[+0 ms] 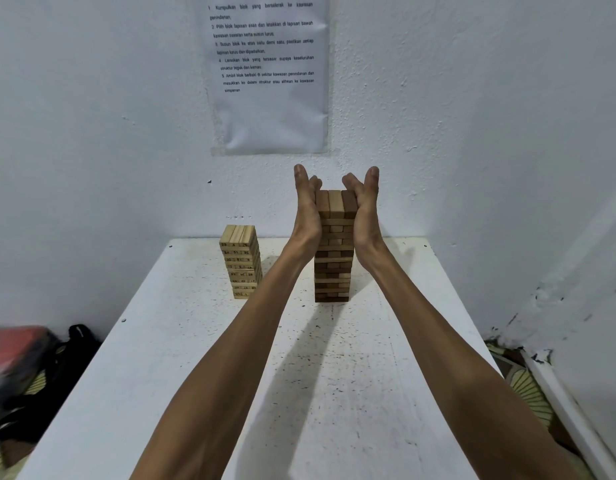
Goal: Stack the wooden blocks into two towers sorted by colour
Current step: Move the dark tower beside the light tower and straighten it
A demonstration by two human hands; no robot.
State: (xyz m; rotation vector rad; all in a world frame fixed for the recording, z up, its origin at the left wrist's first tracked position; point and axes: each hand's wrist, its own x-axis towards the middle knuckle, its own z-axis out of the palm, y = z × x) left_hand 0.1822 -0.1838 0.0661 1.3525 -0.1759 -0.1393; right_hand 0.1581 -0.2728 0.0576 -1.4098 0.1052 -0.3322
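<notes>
over the white table, left hand and right hand press the dark tower, fingers straight.

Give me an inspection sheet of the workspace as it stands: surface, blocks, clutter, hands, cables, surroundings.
Surface: white table, speckled with dark marks.
Job's things: dark tower upright; light tower, numbered blocks, upright to its left, apart from it and shorter.
Clutter: nothing seen on the table.
Grippers: left hand and right hand press flat, fingers straight, on opposite sides of the dark tower's top.
Cables: nothing seen.
Surroundings: printed sheet on the wall; black bag and a blurred red thing low at left.
</notes>
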